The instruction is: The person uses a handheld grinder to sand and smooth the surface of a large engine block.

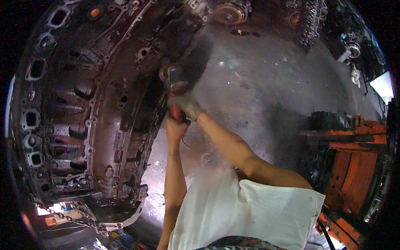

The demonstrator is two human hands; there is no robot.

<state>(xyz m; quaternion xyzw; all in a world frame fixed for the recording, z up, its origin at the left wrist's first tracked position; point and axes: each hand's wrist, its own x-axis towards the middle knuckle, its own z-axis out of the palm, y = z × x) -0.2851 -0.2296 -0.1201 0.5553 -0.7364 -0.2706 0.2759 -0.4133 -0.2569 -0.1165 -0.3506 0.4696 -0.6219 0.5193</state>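
Observation:
Both my hands are closed round a red angle grinder (pixel 176 111). My left hand (pixel 176 127) grips the rear of its body, where a thin cord hangs down. My right hand (pixel 187 105), in a dirty work glove, wraps the body farther forward. The tool's metal head (pixel 178 79) is up against the side of a large brown engine block (pixel 110 96) on my left. Blur and shadow hide the exact spot where the head meets the metal.
Haze hangs over the stained grey floor (pixel 250 83). Greasy machine parts (pixel 229 14) lie at the far side. An orange steel frame (pixel 354 166) stands on the right. A chain (pixel 68 217) hangs by the block's near end.

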